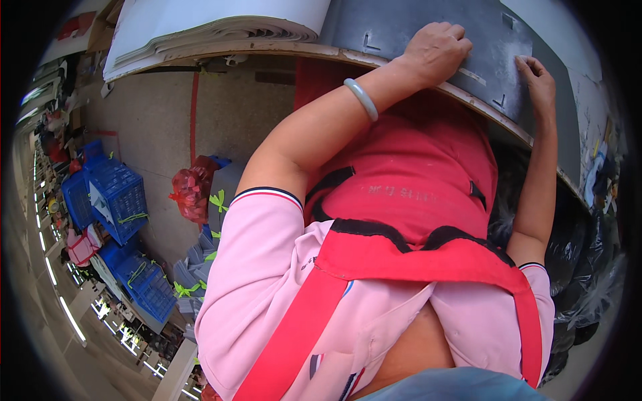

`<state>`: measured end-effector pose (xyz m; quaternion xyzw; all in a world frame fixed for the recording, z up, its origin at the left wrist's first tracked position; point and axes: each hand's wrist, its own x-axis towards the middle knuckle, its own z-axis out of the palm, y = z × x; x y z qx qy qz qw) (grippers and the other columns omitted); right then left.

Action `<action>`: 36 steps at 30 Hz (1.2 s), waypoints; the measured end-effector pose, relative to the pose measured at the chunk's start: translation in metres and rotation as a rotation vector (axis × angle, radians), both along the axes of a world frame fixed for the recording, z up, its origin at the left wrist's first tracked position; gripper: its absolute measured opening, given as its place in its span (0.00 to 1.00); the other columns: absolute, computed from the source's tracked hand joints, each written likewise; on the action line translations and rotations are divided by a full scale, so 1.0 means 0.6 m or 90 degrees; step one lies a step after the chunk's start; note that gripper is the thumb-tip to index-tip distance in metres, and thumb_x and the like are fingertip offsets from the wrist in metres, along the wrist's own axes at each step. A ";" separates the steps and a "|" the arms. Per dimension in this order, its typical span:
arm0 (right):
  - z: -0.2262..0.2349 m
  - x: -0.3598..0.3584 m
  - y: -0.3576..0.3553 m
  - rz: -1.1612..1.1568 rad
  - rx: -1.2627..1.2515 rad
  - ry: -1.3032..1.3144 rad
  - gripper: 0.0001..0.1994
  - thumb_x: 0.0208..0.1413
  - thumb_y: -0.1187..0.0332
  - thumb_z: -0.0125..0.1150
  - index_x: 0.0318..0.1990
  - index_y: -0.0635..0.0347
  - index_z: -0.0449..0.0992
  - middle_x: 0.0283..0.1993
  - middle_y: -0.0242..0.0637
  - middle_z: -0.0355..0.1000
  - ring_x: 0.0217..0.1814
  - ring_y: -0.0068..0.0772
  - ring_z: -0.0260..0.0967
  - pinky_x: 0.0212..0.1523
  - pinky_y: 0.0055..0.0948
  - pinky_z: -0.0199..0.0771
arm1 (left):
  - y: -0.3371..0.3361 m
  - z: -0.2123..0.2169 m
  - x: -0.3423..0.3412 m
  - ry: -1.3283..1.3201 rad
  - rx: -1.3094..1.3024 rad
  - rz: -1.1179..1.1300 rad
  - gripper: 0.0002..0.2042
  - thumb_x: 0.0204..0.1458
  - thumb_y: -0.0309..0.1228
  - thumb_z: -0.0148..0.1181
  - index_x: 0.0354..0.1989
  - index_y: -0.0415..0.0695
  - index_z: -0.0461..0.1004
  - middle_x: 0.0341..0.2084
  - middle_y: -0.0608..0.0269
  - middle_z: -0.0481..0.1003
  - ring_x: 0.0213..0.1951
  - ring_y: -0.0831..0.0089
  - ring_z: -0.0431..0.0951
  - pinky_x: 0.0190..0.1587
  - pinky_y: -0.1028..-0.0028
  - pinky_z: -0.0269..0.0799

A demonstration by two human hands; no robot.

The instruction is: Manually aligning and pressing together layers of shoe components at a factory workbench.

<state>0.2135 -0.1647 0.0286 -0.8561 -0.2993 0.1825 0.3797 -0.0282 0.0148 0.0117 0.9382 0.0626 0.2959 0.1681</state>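
My left hand [438,53] rests on a dark grey board [414,20], fingers curled down. Whatever is under those fingertips is hidden. A pale ring-shaped bangle [361,99] circles that wrist. To the right, my right hand [538,83] has thumb and fingertips pinched together at a whitish, dusty-looking patch [515,59] on the board. What they grip, if anything, is too small to tell. Between the hands, close to the board's near edge, lies a small pale strip [473,77]. L-shaped marks or slots [370,43] show on the board.
A thick stack of large white sheets [221,27] lies left of the board. Below, to the left, are blue plastic crates [119,197], a red plastic bag [192,190] and grey bundles with yellow-green ties [194,264]. Dark plastic bags [568,257] sit at the right.
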 end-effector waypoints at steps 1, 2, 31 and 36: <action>0.000 -0.002 -0.001 -0.002 -0.001 -0.003 0.16 0.57 0.56 0.69 0.42 0.60 0.83 0.37 0.23 0.76 0.40 0.16 0.67 0.45 0.18 0.65 | 0.001 -0.004 0.001 -0.027 0.018 0.000 0.06 0.54 0.33 0.58 0.31 0.47 0.79 0.32 0.61 0.76 0.39 0.60 0.77 0.45 0.65 0.72; 0.001 -0.003 -0.003 -0.004 -0.001 -0.006 0.16 0.57 0.56 0.69 0.42 0.60 0.83 0.37 0.22 0.75 0.40 0.16 0.67 0.45 0.18 0.65 | 0.000 -0.008 0.002 -0.055 0.035 -0.001 0.05 0.51 0.33 0.58 0.31 0.48 0.79 0.32 0.60 0.75 0.39 0.62 0.77 0.44 0.66 0.71; 0.068 -0.177 -0.079 0.316 -0.068 -0.342 0.06 0.59 0.69 0.61 0.39 0.62 0.78 0.37 0.43 0.74 0.38 0.47 0.72 0.41 0.34 0.73 | -0.021 0.044 -0.009 0.111 -0.029 0.033 0.12 0.61 0.35 0.52 0.48 0.47 0.76 0.49 0.57 0.71 0.59 0.58 0.68 0.64 0.36 0.55; 0.071 -0.184 -0.082 0.168 -0.085 -0.114 0.07 0.59 0.68 0.62 0.39 0.62 0.78 0.33 0.40 0.76 0.34 0.38 0.74 0.39 0.31 0.74 | -0.017 0.029 -0.013 0.096 -0.029 0.046 0.12 0.61 0.35 0.53 0.49 0.47 0.76 0.49 0.57 0.71 0.59 0.58 0.69 0.64 0.36 0.54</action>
